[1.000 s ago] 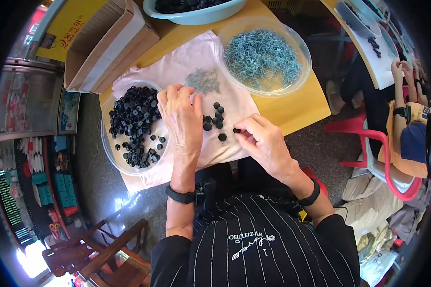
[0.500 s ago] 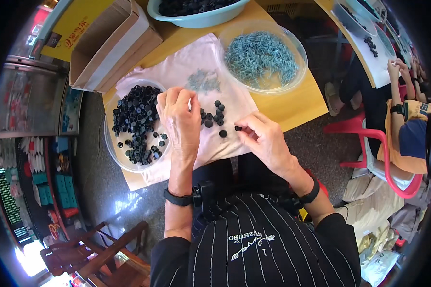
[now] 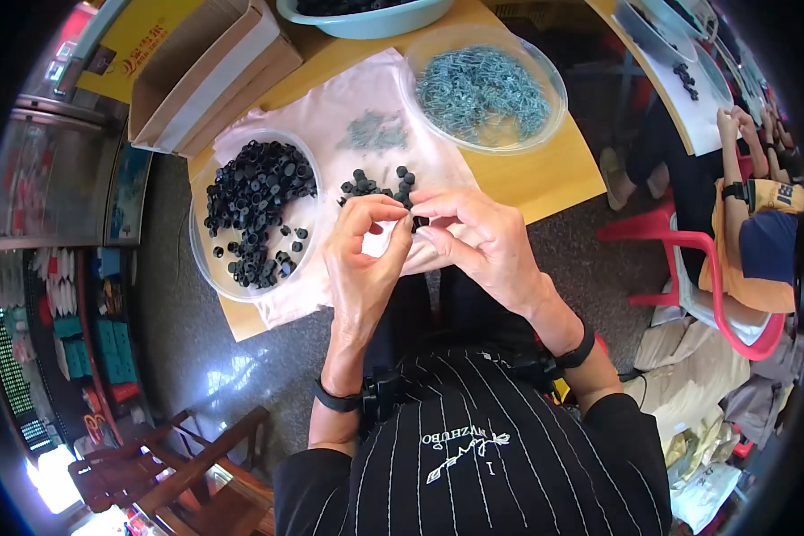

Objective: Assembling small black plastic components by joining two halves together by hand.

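Observation:
My left hand (image 3: 367,259) and my right hand (image 3: 484,239) meet fingertip to fingertip above the front of a pink cloth (image 3: 330,116). Both are pinched closed. A small black plastic cap sits in my right fingertips, mostly hidden by the fingers. Whatever my left thumb and forefinger grip is too small to make out. Just beyond the hands lie several loose black caps (image 3: 361,186) on the cloth. Farther back on it is a small heap of pale metal screws (image 3: 375,131). Left of my hands stands a round clear tray (image 3: 305,253) full of black caps.
A second clear tray (image 3: 558,103) of silvery screws stands at the back right of the yellow table (image 3: 545,183). A light blue basin (image 3: 375,25) of black parts and an open cardboard box (image 3: 207,89) are behind. Another person sits on a red chair (image 3: 715,259) at right.
My left hand has come down from above the cloth and turned toward the right hand. My right hand has shifted left with the black cap, and the fingertips now meet.

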Available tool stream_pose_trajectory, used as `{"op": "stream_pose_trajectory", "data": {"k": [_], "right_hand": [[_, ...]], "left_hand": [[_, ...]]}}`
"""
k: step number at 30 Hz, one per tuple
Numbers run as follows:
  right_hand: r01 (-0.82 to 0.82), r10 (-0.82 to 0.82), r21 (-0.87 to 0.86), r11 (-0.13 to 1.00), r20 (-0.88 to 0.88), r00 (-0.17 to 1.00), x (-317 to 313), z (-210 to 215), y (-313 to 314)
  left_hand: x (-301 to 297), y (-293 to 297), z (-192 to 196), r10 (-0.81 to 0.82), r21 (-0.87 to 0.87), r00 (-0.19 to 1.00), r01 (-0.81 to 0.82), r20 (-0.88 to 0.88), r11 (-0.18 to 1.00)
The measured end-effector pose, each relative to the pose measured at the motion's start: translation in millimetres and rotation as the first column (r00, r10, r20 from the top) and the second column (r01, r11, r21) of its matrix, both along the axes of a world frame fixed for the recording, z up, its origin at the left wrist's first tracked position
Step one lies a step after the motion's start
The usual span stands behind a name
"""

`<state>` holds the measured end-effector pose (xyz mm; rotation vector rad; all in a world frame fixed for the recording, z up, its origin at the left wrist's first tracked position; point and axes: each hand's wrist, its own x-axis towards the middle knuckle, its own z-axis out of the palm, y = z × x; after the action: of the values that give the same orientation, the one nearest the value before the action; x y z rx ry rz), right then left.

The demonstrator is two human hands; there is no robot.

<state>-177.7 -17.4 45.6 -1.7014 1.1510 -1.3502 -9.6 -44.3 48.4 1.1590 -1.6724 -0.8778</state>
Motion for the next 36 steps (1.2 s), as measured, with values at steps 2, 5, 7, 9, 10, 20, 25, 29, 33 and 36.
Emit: {"op": "stream_pose_trajectory", "data": {"k": [2, 5, 7, 9, 10, 20, 25, 29, 33, 36], "right_hand": [[-0.112, 0.074, 0.150, 0.982, 0.237, 0.969, 3.9, -2.1, 8.2], [-0.269, 0.026, 0.285, 0.920, 0.640, 0.768, 13.8, -5.3, 14.7], [-0.307, -0.011, 0.344, 0.887, 0.681, 0.732, 7.7, -7.6, 14.1], [-0.383, -0.079, 0.403, 0.831, 0.768, 0.636, 0.9, -8.2, 12.4], [-0.383, -0.077, 0.406, 0.830, 0.764, 0.641, -1.6, -8.7, 12.6], [-0.470, -0.131, 0.445, 0.762, 0.817, 0.561, -7.7, -6.8, 10.5], [-0.466, -0.131, 0.459, 0.757, 0.805, 0.579, -6.1, -6.6, 10.0], [-0.456, -0.098, 0.459, 0.763, 0.778, 0.620, -5.3, -7.6, 10.0], [-0.421, -0.042, 0.454, 0.785, 0.718, 0.695, -4.9, -6.9, 10.6], [-0.293, -0.004, 0.438, 0.850, 0.561, 0.828, -3.5, -5.3, 12.5]], "left_hand": [[-1.3, 6.3, 0.1, 0.003, 0.109, 0.983, 0.018, -0.185, 0.994], [-1.4, 10.9, -2.6, 0.032, 0.285, 0.842, 0.147, -0.538, 0.947], [-1.8, 12.7, 1.4, 0.069, 0.298, 0.806, 0.137, -0.588, 0.945], [0.5, 15.2, 6.8, 0.096, 0.305, 0.740, 0.153, -0.666, 0.940], [2.2, 16.0, 6.8, 0.099, 0.304, 0.735, 0.152, -0.671, 0.940], [-2.0, 26.2, 12.1, -0.014, 0.314, 0.788, 0.261, -0.616, 0.913], [-2.0, 29.1, 12.8, -0.032, 0.292, 0.817, 0.242, -0.575, 0.925], [-0.9, 29.4, 16.1, -0.053, 0.267, 0.895, 0.188, -0.442, 0.945], [2.5, 28.1, 16.7, -0.037, 0.219, 0.967, 0.095, -0.254, 0.971], [3.8, 29.0, 24.8, -0.057, 0.138, 0.998, 0.055, 0.011, 0.989]]}}
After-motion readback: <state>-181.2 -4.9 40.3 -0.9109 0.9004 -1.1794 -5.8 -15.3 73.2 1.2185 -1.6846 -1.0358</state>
